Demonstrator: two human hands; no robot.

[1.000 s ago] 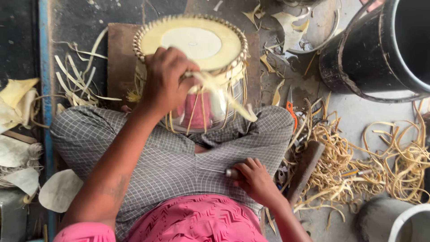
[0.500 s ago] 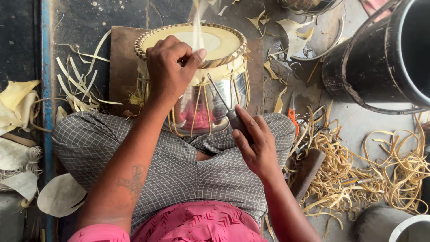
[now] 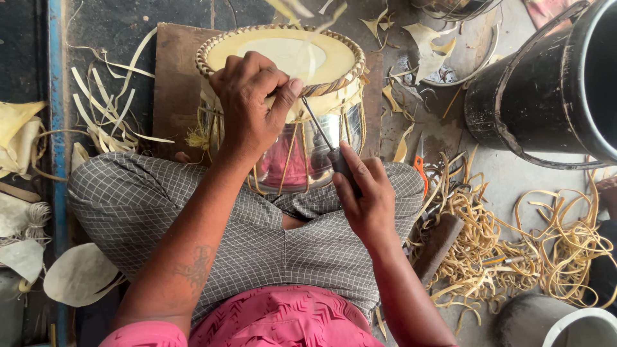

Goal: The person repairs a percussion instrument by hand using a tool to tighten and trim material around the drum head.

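A small drum [image 3: 283,61] with a pale skin head, a braided rim and a shiny metal body stands between my crossed legs on a brown board [image 3: 177,77]. My left hand [image 3: 250,103] grips the near rim and pinches a pale hide strip that runs up out of view. My right hand [image 3: 363,196] holds a thin metal awl [image 3: 318,132], its tip pushed in under the braided rim beside my left thumb.
A large black drum shell [image 3: 546,90] lies at the right. Tangled pale hide laces [image 3: 514,244] cover the floor at right, with a dark wooden block [image 3: 440,244] and an orange-handled tool [image 3: 420,168]. Hide scraps [image 3: 103,122] and round skin pieces [image 3: 77,273] lie at left.
My right hand rose from my lap with the awl and brought its tip to the drum rim. My left hand shifted on the rim and pulled the strip upward.
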